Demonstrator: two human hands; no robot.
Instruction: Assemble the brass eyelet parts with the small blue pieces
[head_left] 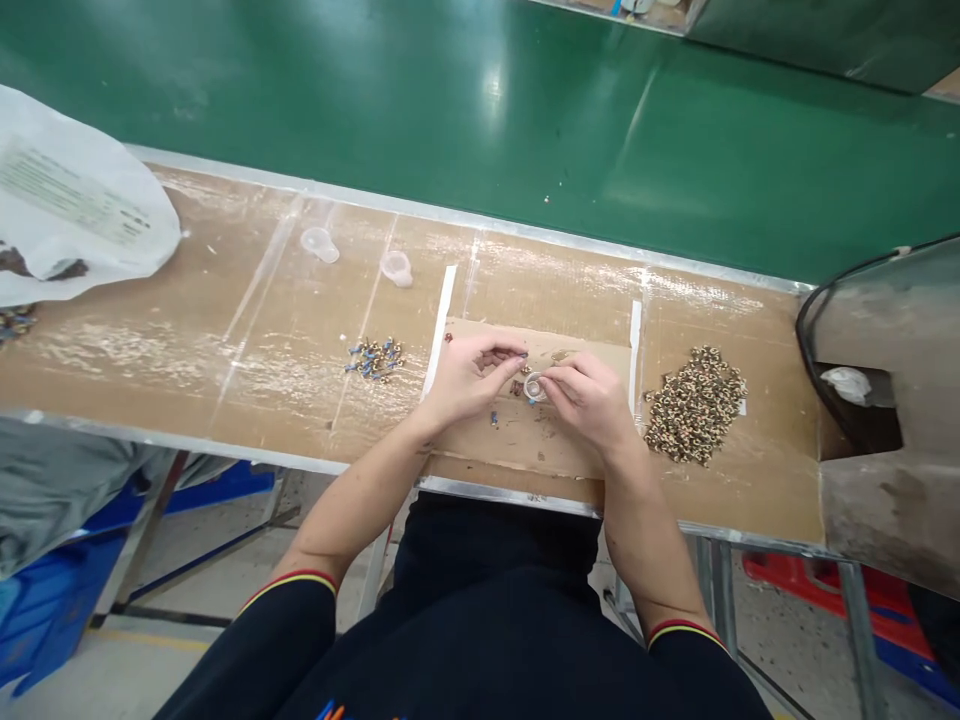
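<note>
Over a cardboard sheet [480, 450], my left hand [471, 375] pinches a tiny bluish piece [524, 355] between thumb and forefinger; its exact kind is too small to make out. My right hand [589, 398] is closed on the edge of a small clear plastic ring-shaped piece [533, 387], close to the left fingertips. A few small metal and reddish bits [517, 388] lie beneath the hands. Nearer my body, a small blue-and-brass part [494, 419] rests on the cardboard.
A large pile of brass-coloured parts [695, 405] lies at right, a smaller group of blue-and-brass parts [375, 359] at left. Two clear plastic cups [320, 245] sit farther back. A white bag [75, 200] covers the far left. Beyond the bench runs a green surface [420, 120].
</note>
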